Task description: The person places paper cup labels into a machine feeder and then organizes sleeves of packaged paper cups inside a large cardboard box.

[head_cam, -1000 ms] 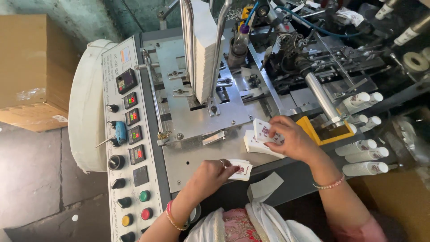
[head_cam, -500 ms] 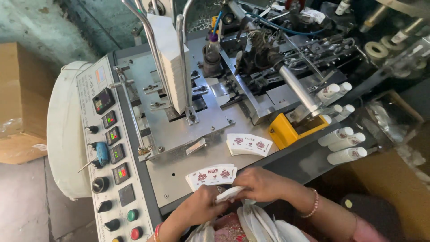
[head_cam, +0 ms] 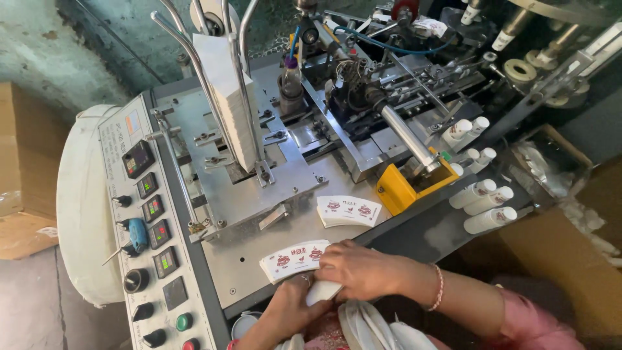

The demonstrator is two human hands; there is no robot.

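Both hands are together at the near edge of a metal machine table (head_cam: 259, 266). My right hand (head_cam: 359, 269) lies over the right end of a fanned stack of printed white paper blanks (head_cam: 291, 258) and grips it. My left hand (head_cam: 291, 308) comes up from below and holds the same stack from underneath, with a white piece (head_cam: 322, 291) between the two hands. A second small stack of printed blanks (head_cam: 348, 210) lies flat on the table just beyond, apart from both hands.
A tall pile of white blanks (head_cam: 223, 91) stands between chrome guide rods. The control panel (head_cam: 152, 227) with displays, knobs and buttons runs along the left. A steel roller (head_cam: 405, 136), a yellow bracket (head_cam: 398, 191) and white tubes (head_cam: 483, 204) sit at right. Cardboard boxes (head_cam: 23, 162) stand far left.
My right hand left the stack farther back on the table and came down to meet my left hand. Both hands now hold a fanned stack at the table's near edge.
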